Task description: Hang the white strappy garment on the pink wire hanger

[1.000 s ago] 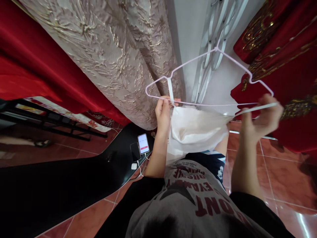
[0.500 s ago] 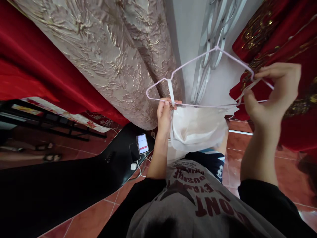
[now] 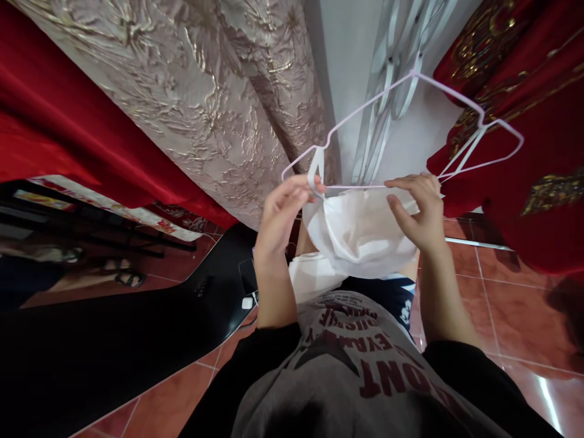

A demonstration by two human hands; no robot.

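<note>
A thin pale pink wire hanger [image 3: 360,109] hangs in front of me with a white satin garment [image 3: 360,228] on it, both straps looped over its two ends. My left hand [image 3: 283,213] pinches the left strap where it meets the hanger's bottom bar. My right hand [image 3: 417,210] grips the garment's upper right edge just below that bar, fingers curled on the cloth. The right strap [image 3: 463,155] runs up to the hanger's right shoulder.
A beige embossed curtain [image 3: 205,91] and red drapes [image 3: 55,128] hang on the left, a red gold-embroidered garment [image 3: 515,91] on the right. White metal bars [image 3: 387,73] stand behind the hanger. A black surface [image 3: 137,334] lies lower left over red floor tiles [image 3: 511,304]. Someone's sandalled foot [image 3: 123,278] shows at left.
My right hand let the right strap go on the hanger's right end and dropped to the garment's top edge. My left hand shifted slightly left and now hides the phone.
</note>
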